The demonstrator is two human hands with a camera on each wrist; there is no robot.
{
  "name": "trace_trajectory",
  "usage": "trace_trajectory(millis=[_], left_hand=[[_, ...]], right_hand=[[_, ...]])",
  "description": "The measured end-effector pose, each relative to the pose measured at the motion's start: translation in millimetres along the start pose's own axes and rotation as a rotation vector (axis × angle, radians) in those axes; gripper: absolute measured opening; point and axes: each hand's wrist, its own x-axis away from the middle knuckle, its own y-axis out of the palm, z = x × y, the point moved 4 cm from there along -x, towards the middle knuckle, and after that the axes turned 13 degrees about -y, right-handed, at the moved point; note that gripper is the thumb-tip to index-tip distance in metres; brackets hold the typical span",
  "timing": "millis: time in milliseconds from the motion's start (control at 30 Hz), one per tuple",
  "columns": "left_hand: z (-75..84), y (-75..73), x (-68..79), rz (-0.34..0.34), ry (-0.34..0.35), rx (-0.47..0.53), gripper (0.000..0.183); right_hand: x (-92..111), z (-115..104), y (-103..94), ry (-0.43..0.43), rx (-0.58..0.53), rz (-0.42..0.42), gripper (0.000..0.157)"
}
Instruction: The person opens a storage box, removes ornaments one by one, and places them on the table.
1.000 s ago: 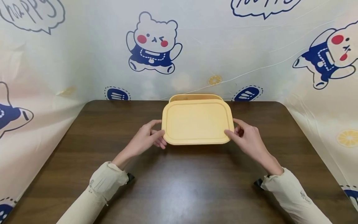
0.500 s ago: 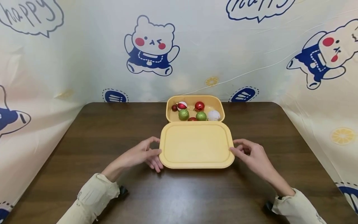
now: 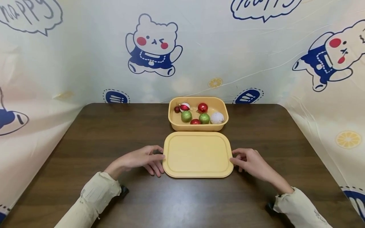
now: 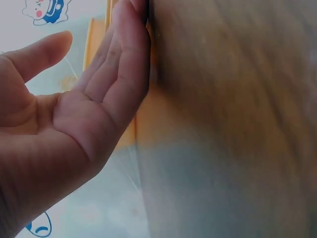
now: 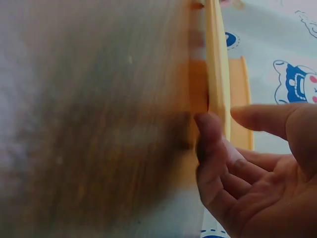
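In the head view a pale yellow rectangular lid (image 3: 198, 155) with rounded corners lies low over the table, just in front of a matching yellow box (image 3: 196, 127). Red, green and white ball ornaments (image 3: 186, 116) sit inside the uncovered box. My left hand (image 3: 142, 160) is at the lid's left edge, thumb held away from fairly straight fingers (image 4: 111, 74). At the opposite edge my right hand (image 3: 252, 164) pinches the lid (image 5: 218, 59), its thumb on one side and curled fingers (image 5: 210, 144) on the other. Whether the lid fully touches the table is hard to tell.
The dark wooden table (image 3: 182, 202) extends around the box and lid. Behind it and along both sides hangs a pale cloth (image 3: 199, 47) printed with cartoon bears. The box stands close to the table's back edge.
The lid has come off the front of the box, toward me and down to the table, which uncovers the ornaments. Both hands moved with it, and the left hand's grip has loosened.
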Motion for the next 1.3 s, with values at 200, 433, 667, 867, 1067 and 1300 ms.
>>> trace_trajectory(millis=[200,433,667,867,1067,1300], left_hand=[[1.9,-8.1,4.9,0.046,-0.001,-0.023,0.064],[5.1,-9.9,8.8,0.077,0.007,-0.078,0.065],[13.5,-21.5,10.6,0.208,0.037,-0.152,0.054],[28.5,-37.1,7.2,0.377,0.089,-0.215,0.045],[45.1,-50.6,-3.4,0.474,0.164,-0.151,0.038],[63.1,-67.0,-22.4,0.571,0.213,-0.089,0.039]], right_hand=[[-9.8,-0.8,0.9,-0.043,-0.027,-0.041,0.035],[-14.3,-1.5,-1.6,-0.077,0.0,-0.076,0.035],[-26.0,-2.8,-8.4,-0.103,0.047,-0.086,0.031],[-42.1,-17.6,-25.9,-0.138,0.092,-0.034,0.03],[-63.0,-39.7,-52.2,-0.165,0.149,0.091,0.028],[-94.3,-62.8,-67.1,-0.231,0.189,0.171,0.032]])
